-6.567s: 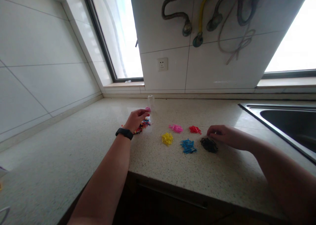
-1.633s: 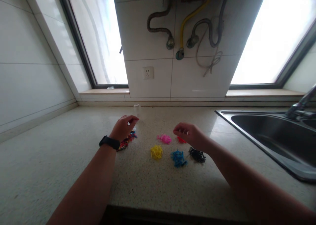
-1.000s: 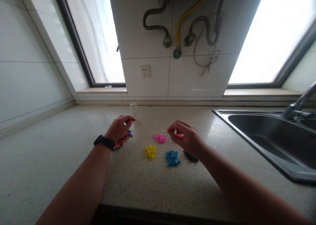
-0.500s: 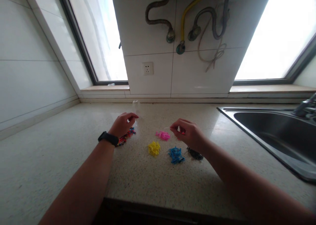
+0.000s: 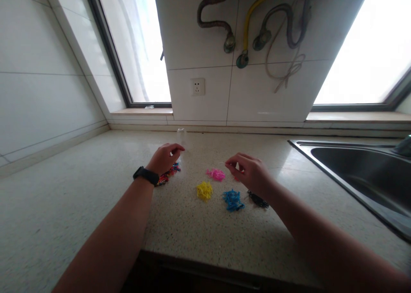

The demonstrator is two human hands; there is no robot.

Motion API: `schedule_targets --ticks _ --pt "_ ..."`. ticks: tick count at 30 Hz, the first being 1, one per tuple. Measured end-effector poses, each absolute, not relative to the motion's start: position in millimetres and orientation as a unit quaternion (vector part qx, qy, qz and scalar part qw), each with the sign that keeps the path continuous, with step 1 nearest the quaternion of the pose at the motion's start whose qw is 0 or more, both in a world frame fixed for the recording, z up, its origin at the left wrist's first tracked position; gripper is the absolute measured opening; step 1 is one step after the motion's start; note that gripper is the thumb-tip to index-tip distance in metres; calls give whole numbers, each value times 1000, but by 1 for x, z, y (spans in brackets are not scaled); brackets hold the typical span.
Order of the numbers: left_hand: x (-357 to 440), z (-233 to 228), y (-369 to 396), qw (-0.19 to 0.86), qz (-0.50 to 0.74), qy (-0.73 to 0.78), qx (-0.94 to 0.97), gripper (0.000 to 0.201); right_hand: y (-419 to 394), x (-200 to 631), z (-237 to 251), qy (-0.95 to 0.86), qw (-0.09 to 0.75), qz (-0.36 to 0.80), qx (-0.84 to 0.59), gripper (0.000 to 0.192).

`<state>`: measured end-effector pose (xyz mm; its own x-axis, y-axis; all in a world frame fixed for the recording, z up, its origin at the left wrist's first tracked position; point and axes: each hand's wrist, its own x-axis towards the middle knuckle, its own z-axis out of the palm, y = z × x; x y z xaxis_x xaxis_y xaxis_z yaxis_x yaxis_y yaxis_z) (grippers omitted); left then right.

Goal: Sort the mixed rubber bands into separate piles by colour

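The pink pile [image 5: 216, 174] is found on the countertop [image 5: 180, 218] between the two hands, and it is the right hand [image 5: 252, 171] that is placed nearer to it. From the fingertips of this hand, the pile lies just to the left and slightly toward the person; its longer direction is laid roughly from left to right. The thumb and the index finger are brought close at their tips, but it cannot be told whether something thin is pinched there (a faint pale trace is seen, too small to be named). Under the right hand, the red pile [image 5: 236, 178] is mostly hidden.

By the left hand [image 5: 167, 156], the mixed-colour pile [image 5: 171, 171] is partly covered; its long axis is directed obliquely, from the wrist side away to the right. The fingers are curled toward the thumb, and whether they are closed on anything cannot be told.

Nearer to the counter edge, the yellow pile [image 5: 204, 191], the blue pile [image 5: 233, 200] and the black pile [image 5: 257, 199] are kept apart.
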<state>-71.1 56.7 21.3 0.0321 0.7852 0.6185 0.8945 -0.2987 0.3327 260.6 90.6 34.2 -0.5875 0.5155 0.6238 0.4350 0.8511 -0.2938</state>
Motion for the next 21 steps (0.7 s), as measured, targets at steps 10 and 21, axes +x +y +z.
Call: schedule_targets --ticks 10,21 --pt "-70 20 58 70 -368 -584 -720 23 91 257 31 -904 301 27 -303 12" --pt "-67 21 57 66 -367 -584 -721 24 97 239 23 -911 188 -30 -366 13"
